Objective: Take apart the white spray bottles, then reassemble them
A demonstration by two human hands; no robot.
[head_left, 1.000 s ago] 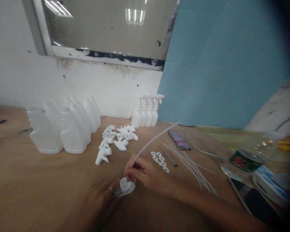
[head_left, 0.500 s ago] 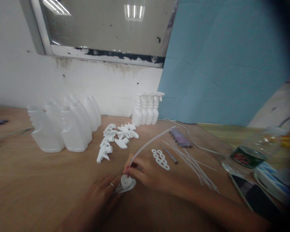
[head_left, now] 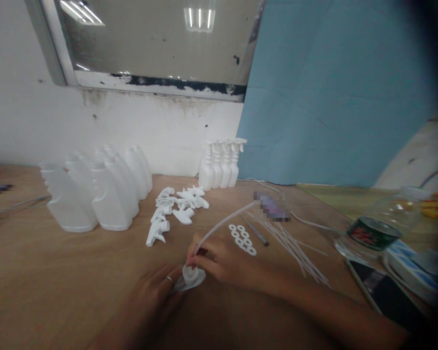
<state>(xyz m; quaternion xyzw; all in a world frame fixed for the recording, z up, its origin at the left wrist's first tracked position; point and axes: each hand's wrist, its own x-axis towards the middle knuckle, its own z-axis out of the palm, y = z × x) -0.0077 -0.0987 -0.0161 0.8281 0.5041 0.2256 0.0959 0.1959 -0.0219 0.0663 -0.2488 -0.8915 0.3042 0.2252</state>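
My left hand [head_left: 159,287], with a ring on one finger, is closed on a white trigger spray head [head_left: 190,277] low over the table, its round collar facing up. Between the fingertips of my right hand [head_left: 209,257] is a thin translucent plastic tube [head_left: 222,221], pinched near its lower end right at the collar. The tube arcs up and to the right. Whether its end sits inside the collar is hidden by my fingers. Several more white spray heads [head_left: 156,231] lie beyond my hands, and several white ring washers [head_left: 243,239] lie right of my right hand.
Several white bottles without tops [head_left: 111,204] stand at the left; several with spray heads [head_left: 219,167] stand by the wall. Loose tubes [head_left: 295,253] and a pen-like tool [head_left: 257,231] lie at the right, near a phone [head_left: 383,291], a clear bottle [head_left: 375,231] and a power strip [head_left: 410,267].
The tube's free end has dropped slightly and shifted left. Both hands keep nearly the same place at the spray head. The view has tilted a little.
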